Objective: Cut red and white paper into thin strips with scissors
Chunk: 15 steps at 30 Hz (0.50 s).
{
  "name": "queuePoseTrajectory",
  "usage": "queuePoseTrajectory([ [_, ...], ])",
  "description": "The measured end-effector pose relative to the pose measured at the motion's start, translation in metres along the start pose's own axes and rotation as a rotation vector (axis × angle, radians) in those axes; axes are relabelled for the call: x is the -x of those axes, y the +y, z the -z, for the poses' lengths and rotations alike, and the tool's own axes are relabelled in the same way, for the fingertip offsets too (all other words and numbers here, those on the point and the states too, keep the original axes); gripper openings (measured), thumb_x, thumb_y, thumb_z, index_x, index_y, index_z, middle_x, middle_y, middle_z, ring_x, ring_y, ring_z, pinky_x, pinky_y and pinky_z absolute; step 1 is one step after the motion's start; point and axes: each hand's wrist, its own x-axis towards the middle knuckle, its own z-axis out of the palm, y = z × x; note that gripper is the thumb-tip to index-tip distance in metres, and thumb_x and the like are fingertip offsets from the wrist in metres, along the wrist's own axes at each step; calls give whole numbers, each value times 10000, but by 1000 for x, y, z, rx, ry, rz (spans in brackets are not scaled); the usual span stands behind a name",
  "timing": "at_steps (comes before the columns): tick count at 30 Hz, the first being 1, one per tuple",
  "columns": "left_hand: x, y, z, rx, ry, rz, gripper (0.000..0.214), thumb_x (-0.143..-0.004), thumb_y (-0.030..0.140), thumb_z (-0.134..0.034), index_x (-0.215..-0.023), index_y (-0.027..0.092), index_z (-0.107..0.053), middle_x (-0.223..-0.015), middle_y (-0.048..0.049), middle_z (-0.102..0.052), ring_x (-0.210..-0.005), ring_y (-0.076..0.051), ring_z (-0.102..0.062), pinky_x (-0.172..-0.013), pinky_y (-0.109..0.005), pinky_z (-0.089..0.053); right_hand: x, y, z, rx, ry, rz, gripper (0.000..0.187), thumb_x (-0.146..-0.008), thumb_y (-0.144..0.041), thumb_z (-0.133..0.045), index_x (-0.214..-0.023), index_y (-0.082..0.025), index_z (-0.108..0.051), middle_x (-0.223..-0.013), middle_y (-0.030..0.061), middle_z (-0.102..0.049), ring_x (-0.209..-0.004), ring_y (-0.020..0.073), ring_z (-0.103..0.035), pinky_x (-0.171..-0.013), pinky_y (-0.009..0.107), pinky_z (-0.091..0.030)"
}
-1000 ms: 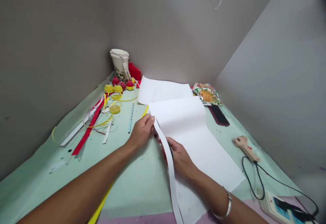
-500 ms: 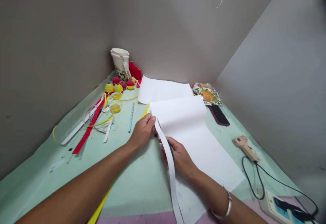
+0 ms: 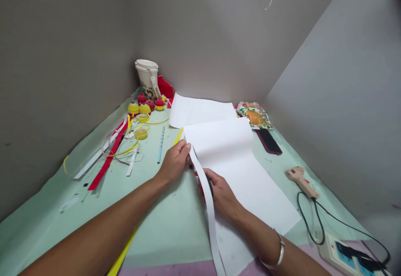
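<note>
A large white paper sheet (image 3: pixel 244 171) lies under my hands, with a long narrow strip (image 3: pixel 212 226) partly cut away along its left side. My left hand (image 3: pixel 174 159) pinches the sheet's left edge near the top of the cut. Closed around scissors (image 3: pixel 210 185), my right hand (image 3: pixel 223 195) sits below it, just right of the strip. Only a dark part of the handle shows; the blades are mostly hidden by the strip and paper. A yellow strip (image 3: pixel 124 253) runs beneath my left forearm.
Behind lies another white sheet (image 3: pixel 200 111). To the left are a red strip (image 3: pixel 106 169), a pencil (image 3: pixel 161 144), red and yellow round pieces (image 3: pixel 144 108) and a lidded cup (image 3: pixel 147 77). On the right are a phone (image 3: pixel 269 141), a glue gun (image 3: pixel 302 182) and a power strip (image 3: pixel 333 251).
Both hands stay almost in place on the paper and scissors. The whole view has shifted very slightly.
</note>
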Motion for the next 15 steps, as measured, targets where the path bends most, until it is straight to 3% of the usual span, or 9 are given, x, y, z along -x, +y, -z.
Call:
queuePoseTrajectory([
  [15,0,-1,-1,17,-5,8,337,-902,405,-445,-625,218,-404,-521,52,-430,-517,-130,-406,-551,-273,-329,1,-3,1,-18,-13,-3,263,-839,-300,-578,-1077,-242,-673,-590,-60,-492,-504,92,-410,-552,229,-404],
])
